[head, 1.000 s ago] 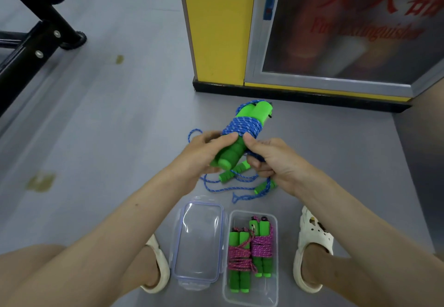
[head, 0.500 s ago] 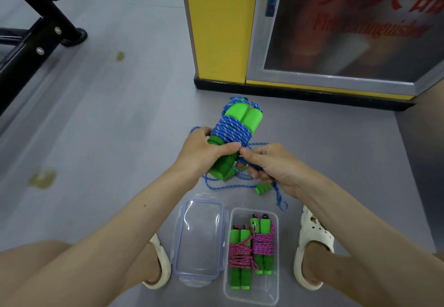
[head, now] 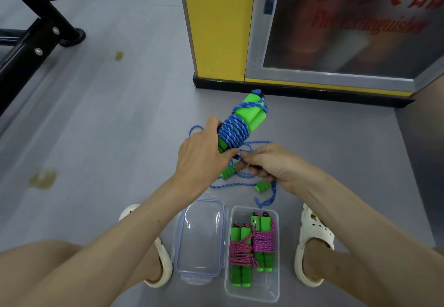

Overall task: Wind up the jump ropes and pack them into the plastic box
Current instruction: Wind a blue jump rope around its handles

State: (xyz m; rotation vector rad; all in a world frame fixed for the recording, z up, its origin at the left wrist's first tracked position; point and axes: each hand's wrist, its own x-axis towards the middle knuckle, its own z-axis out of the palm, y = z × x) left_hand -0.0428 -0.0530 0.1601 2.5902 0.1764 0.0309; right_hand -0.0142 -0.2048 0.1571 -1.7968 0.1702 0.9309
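Tilting away from the person over the last second, the bundle of two green foam handles wound with blue speckled cord point(head: 236, 127) now points its top toward the black skirting at the far edge of the grey floor point(head: 120, 138). It is held in the air, not resting on anything. The right hand point(head: 272, 166) has slid off the handle ends and drawn a short tail of the cord out to the right, leaving a small open loop beside the coil. I judge the winding to be all but done, with the loose end about to be tucked or tied off before packing.

The left hand point(head: 200, 154) is wrapped round the lower part of the handles, thumb over the bottom turns. The right hand's thumb and forefinger pinch the tail just beside the left thumb, with the other fingers curled under.

A second blue cord with green handles point(head: 227, 172) lies loose on the floor below the hands. The clear plastic box point(head: 252, 293) sits at the near edge, between the feet, holding two pink-wound ropes point(head: 240, 253), its clear lid point(head: 199, 234) touching its left side.
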